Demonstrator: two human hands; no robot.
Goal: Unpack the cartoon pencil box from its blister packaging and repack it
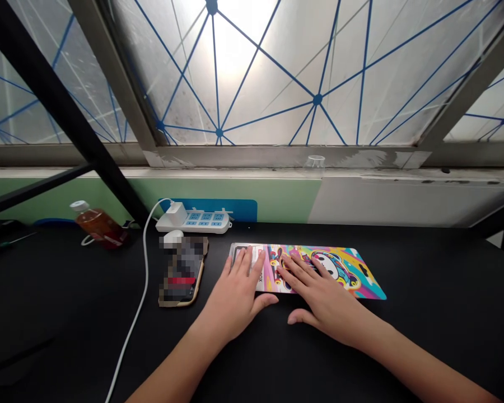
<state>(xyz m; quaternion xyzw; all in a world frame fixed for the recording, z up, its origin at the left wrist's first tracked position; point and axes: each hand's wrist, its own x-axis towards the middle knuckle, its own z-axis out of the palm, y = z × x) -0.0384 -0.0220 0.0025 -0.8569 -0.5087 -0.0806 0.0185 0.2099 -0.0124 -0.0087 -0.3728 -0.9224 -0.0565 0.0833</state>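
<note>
A flat, brightly printed package point(363, 274) with a cartoon bear design and a cut-out hanging hole at its right end lies sideways on the black table. My left hand point(237, 296) rests flat on its left end, fingers stretched out and thumb pointing right. Over the middle of the package lies my right hand point(319, 296), palm down with fingers spread, its thumb on the table side in front. Both hands cover part of the printing. Neither one grips anything.
Left of the package lies a phone point(185, 274), partly blurred. Behind it sits a white power strip point(210, 223) with a plugged-in charger point(177, 213) and white cable point(145, 268). A tilted drink bottle point(103, 225) is farther left. A clear cup point(316, 162) stands on the window sill.
</note>
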